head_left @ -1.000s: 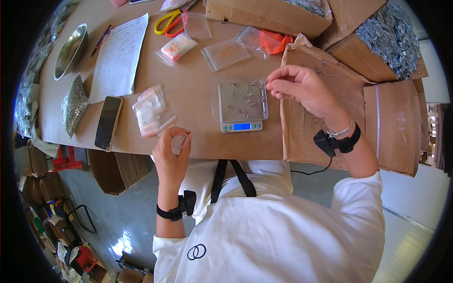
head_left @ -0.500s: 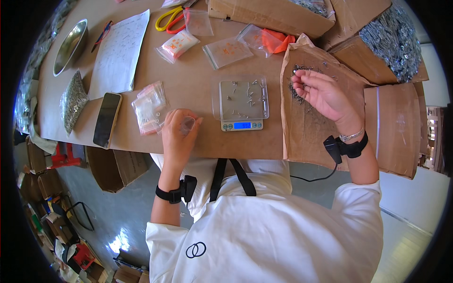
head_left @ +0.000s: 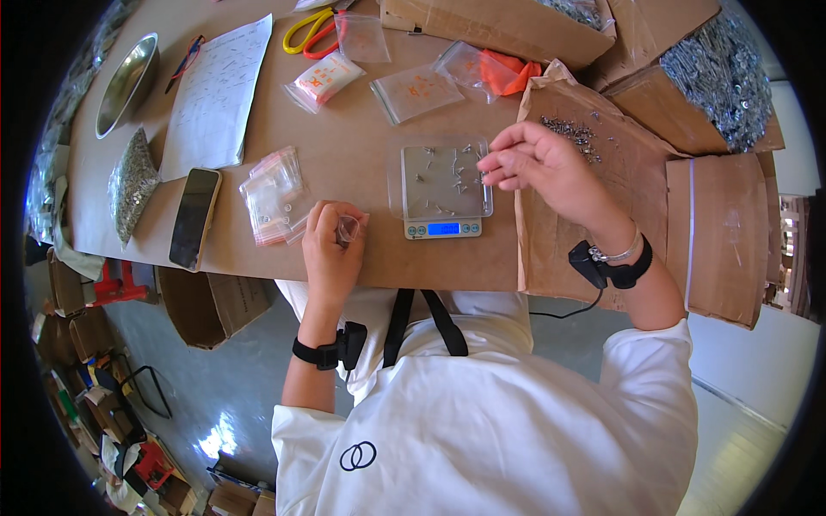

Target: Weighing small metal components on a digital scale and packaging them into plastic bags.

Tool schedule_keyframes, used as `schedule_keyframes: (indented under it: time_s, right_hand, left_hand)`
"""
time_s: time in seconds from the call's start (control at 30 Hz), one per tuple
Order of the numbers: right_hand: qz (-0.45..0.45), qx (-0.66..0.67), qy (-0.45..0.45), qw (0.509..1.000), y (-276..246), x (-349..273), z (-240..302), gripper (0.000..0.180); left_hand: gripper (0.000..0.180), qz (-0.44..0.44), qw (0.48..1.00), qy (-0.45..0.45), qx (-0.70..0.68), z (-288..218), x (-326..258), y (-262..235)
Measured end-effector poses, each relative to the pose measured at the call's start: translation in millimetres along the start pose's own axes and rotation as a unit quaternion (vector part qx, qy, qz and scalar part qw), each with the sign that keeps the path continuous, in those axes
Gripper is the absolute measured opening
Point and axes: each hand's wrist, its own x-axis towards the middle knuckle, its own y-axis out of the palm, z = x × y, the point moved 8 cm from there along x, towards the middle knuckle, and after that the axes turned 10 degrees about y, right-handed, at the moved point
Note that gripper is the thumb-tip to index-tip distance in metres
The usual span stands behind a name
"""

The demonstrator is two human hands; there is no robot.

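Head view: my left hand [head_left: 331, 249] is pinching a small clear zip bag [head_left: 348, 229] at the table's [head_left: 344, 155] near edge, just beside the stack of empty zip bags [head_left: 274, 196]. My right hand [head_left: 542, 168] is hovering at the right rim of the digital scale [head_left: 444, 189], fingers loosely curled; whether they're holding a screw, I cannot tell. Small screws [head_left: 447, 176] are lying scattered on the scale's tray.
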Motion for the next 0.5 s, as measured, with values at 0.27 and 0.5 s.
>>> schedule_keyframes:
  time_s: [0.27,0.5]
  right_hand:
    - [0.016,-0.081,0.062,0.995,31.9,2.6,-1.2,0.023]
    - [-0.042,-0.143,0.042,0.988,20.9,0.6,11.8,0.026]
  left_hand:
    - [0.016,-0.041,0.997,0.044,0.044,-2.7,-1.6,-1.3]
    - [0.02,-0.041,0.998,0.031,0.04,-2.7,-4.2,-2.5]
